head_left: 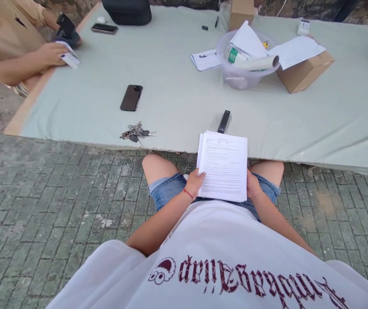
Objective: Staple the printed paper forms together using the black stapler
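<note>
A stack of printed papers lies over my lap, its far end resting at the table's front edge. My left hand grips the stack's left side, thumb on top and fingers underneath. On the right side my right hand holds the edge, its fingers mostly hidden beneath the sheets. Just beyond the papers is a black stapler, its near end partly covered by them. A bunch of keys sits near the table edge to the left, with a dark smartphone behind it.
A clear plastic tub holds papers and a roll. Beside it stand folded papers and a cardboard box topped with a sheet. At the left, a person's hand holds papers and a dark device. A black case is at the back.
</note>
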Motion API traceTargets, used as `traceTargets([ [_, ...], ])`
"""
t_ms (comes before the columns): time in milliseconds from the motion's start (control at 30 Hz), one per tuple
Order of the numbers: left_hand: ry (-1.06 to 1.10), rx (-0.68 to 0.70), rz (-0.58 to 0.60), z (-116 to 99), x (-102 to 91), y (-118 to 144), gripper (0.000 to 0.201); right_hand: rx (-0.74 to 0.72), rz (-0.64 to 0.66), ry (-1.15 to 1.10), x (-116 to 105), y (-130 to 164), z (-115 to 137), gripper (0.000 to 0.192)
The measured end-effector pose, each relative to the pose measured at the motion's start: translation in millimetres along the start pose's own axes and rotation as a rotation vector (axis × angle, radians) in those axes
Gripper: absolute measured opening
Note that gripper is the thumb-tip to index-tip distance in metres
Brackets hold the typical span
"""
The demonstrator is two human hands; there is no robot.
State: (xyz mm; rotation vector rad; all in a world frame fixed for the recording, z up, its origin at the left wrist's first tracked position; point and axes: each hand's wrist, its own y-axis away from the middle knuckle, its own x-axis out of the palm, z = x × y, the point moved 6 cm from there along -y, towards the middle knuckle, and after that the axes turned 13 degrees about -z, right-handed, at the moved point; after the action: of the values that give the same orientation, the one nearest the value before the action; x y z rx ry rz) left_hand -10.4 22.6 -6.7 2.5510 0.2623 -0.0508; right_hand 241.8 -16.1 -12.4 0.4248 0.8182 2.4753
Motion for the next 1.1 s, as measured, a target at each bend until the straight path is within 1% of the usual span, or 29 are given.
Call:
traceTargets([
  [67, -0.102, 0.058, -0.021, -8.6, -4.2, 0.7, 0.017, 0.069, 0.07, -0.067, 7.0, -0.1, 2.2, 0.056],
  [100, -0.154, 0.091, -0.025, -11.9, -5.7, 1.4, 0.016, 0.089, 0.108, -0.085, 10.5, -0.5, 3.4, 0.058],
  [167, -0.264, 0.156, -0.036, -15.4, -9.3, 2.7, 0.016, 0.114, 0.161, -0.057, 15.0, -2.3, 3.1, 0.053],
  [200, -0.312, 0.191, -0.058, -16.5, -12.4, 2.7, 0.017, 0.126, 0.164, -0.022, 15.2, -3.7, 1.3, 0.049],
  [267, -0.376, 0.268, -0.147, -19.4, -22.1, 1.0, 0.027, 0.146, 0.144, 0.043, 12.7, -6.4, -3.8, 0.045],
  [333, -0.375, 0.323, -0.281, -23.5, -35.6, -2.8, 0.04, 0.151, 0.114, 0.067, 8.9, -7.4, -8.3, 0.045],
  [367, -0.348, 0.319, -0.335, -24.7, -41.9, -5.5, 0.046, 0.15, 0.109, 0.069, 7.4, -6.7, -9.9, 0.046],
  [400, -0.305, 0.282, -0.353, -24.2, -46.0, -8.9, 0.051, 0.144, 0.112, 0.071, 6.5, -5.2, -10.9, 0.048],
  [433, -0.245, 0.207, -0.319, -21.9, -46.7, -12.6, 0.053, 0.131, 0.118, 0.077, 5.9, -3.2, -10.8, 0.049],
  [467, -0.169, 0.108, -0.229, -18.6, -42.9, -15.7, 0.054, 0.11, 0.123, 0.085, 5.4, -0.7, -9.4, 0.05],
  [533, 0.009, -0.059, 0.029, -16.9, -26.0, -15.7, 0.056, 0.046, 0.132, 0.108, 5.2, 4.6, -1.9, 0.051],
  [567, 0.097, -0.095, 0.142, -21.0, -16.8, -13.5, 0.059, 0.005, 0.137, 0.124, 5.6, 7.0, 4.6, 0.051],
  [600, 0.177, -0.094, 0.221, -28.7, -8.8, -11.4, 0.061, -0.04, 0.145, 0.144, 6.5, 8.9, 13.0, 0.051],
  [633, 0.245, -0.056, 0.255, -39.6, -2.9, -10.4, 0.064, -0.091, 0.158, 0.168, 8.0, 10.1, 23.5, 0.051],
  [700, 0.331, 0.047, 0.26, -66.8, 7.0, -11.4, 0.064, -0.219, 0.183, 0.221, 12.4, 9.4, 51.4, 0.051],
  [767, 0.366, 0.199, 0.296, -103.7, 19.7, -13.8, 0.063, -0.39, 0.188, 0.261, 17.5, 5.2, 88.0, 0.051],
  [867, 0.329, 0.436, 0.374, -164.4, 41.4, -19.6, 0.064, -0.672, 0.135, 0.247, 24.3, -2.1, 149.0, 0.05],
  [933, 0.285, 0.577, 0.424, -198.0, 54.3, -24.3, 0.065, -0.813, 0.11, 0.211, 29.0, -5.0, 181.2, 0.052],
  [1000, 0.237, 0.688, 0.455, -218.2, 63.7, -31.3, 0.067, -0.883, 0.11, 0.183, 33.8, -8.6, 199.5, 0.056],
  [1033, 0.208, 0.725, 0.463, -222.3, 66.8, -36.4, 0.069, -0.891, 0.118, 0.179, 36.0, -11.3, 202.9, 0.059],
  [1100, 0.145, 0.749, 0.471, -219.7, 70.6, -49.6, 0.072, -0.867, 0.143, 0.185, 39.9, -19.2, 201.3, 0.067],
])
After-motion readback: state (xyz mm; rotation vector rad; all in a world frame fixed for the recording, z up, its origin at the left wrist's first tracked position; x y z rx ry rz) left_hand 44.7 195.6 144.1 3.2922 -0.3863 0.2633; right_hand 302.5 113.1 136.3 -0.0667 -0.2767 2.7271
